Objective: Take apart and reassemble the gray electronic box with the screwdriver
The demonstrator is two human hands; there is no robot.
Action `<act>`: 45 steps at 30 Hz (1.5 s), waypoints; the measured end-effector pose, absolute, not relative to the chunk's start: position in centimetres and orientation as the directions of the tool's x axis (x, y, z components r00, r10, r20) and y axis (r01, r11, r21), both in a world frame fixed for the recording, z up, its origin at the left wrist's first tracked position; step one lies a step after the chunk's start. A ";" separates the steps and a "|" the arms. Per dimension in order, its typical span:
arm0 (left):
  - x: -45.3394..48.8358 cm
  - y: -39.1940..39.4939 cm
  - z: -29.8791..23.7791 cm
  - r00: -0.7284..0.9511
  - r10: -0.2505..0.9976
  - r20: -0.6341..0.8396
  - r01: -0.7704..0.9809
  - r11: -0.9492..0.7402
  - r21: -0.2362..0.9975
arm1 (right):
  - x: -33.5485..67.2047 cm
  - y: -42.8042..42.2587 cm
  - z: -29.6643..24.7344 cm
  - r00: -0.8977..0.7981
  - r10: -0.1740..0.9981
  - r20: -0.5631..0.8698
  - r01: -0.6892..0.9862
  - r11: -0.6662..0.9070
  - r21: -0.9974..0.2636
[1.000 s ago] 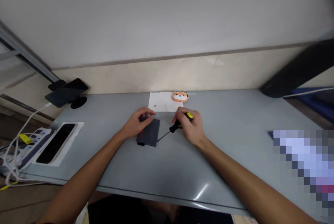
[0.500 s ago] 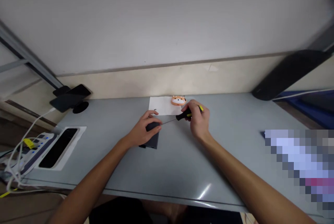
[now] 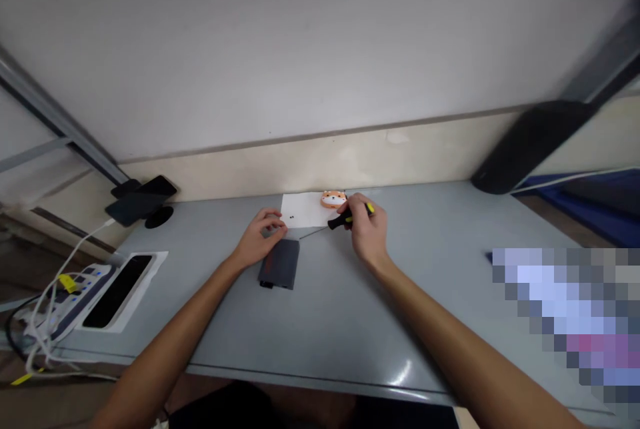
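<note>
My right hand (image 3: 369,225) is closed around a screwdriver (image 3: 341,219) with a black and yellow handle. Its thin shaft points left, and the tip is close to the upper right corner of a dark grey flat box (image 3: 283,267). Whether tip and box touch, I cannot tell. At the far edge of the box is my left hand (image 3: 259,237), fingers bent and thumb apart from them, with nothing visible between. Its fingertips reach the left edge of a white paper sheet (image 3: 305,205). Tiny dark pieces (image 3: 291,217) lie on that sheet.
An orange and white animal-faced case (image 3: 333,199) sits on the paper's right side. To the left are a phone on a stand (image 3: 145,199), another phone (image 3: 117,292) lying flat, and a power strip (image 3: 83,295) with cables. A black cylinder (image 3: 515,149) stands at the back right.
My left hand has come off the top of the box toward the paper, uncovering the box. The screwdriver stays in my right hand. The whole view has shifted slightly.
</note>
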State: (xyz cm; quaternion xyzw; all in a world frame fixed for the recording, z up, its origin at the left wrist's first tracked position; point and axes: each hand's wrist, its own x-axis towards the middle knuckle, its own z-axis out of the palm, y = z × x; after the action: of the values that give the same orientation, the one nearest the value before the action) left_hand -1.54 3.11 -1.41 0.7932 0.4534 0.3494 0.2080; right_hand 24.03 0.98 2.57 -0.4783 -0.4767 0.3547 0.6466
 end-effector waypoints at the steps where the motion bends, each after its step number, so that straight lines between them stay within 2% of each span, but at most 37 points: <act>1: -1.9 3.9 -1.3 0.359 0.856 0.372 0.625 -0.516 0.586 | 24.1 1.2 2.4 0.294 0.915 0.276 -0.007 0.291 -0.957; 5: -2.8 7.5 -0.2 0.498 0.821 0.279 0.762 -0.568 0.312 | 24.7 2.1 1.3 0.298 0.911 0.286 0.009 0.297 -0.955; 9: -2.4 10.1 1.2 0.626 0.742 0.240 0.745 -0.660 0.095 | 25.2 2.7 0.7 0.315 0.906 0.282 0.044 0.282 -0.958; 15: -1.2 10.8 1.9 0.696 0.693 0.187 0.692 -0.717 0.081 | 25.5 3.1 0.9 0.389 0.891 0.234 0.011 0.249 -0.968; 23: -0.8 10.7 1.3 0.700 0.694 0.168 0.698 -0.715 0.044 | 25.6 3.4 1.0 0.435 0.886 0.164 -0.069 0.214 -0.974; 29: -1.2 10.5 1.0 0.697 0.699 0.160 0.695 -0.714 0.088 | 25.8 3.5 1.0 0.455 0.877 0.157 -0.064 0.207 -0.976; 34: -2.1 9.6 0.7 0.653 0.723 0.225 0.700 -0.690 0.184 | 26.0 3.7 0.9 0.465 0.869 0.168 -0.064 0.222 -0.973; 36: -2.5 8.3 0.4 0.618 0.745 0.252 0.697 -0.667 0.264 | 26.2 3.7 0.9 0.477 0.865 0.155 -0.059 0.207 -0.977; 39: -3.1 5.7 0.4 0.554 0.800 0.229 0.648 -0.587 0.485 | 26.4 3.6 1.2 0.481 0.862 0.161 -0.037 0.204 -0.978; 42: -4.0 3.3 0.7 0.625 0.780 0.039 0.562 -0.484 0.671 | 26.4 3.3 1.7 0.459 0.861 0.219 0.004 0.245 -0.970; 45: -4.5 2.2 1.0 0.679 0.732 -0.051 0.529 -0.440 0.725 | 26.2 2.5 2.4 0.405 0.862 0.305 0.079 0.299 -0.951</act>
State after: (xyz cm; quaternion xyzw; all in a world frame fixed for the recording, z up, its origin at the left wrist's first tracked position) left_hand -4.45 2.19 0.98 0.8375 0.3766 0.1366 0.3716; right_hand 26.17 2.50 2.41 -0.5131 -0.4587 0.2954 0.6626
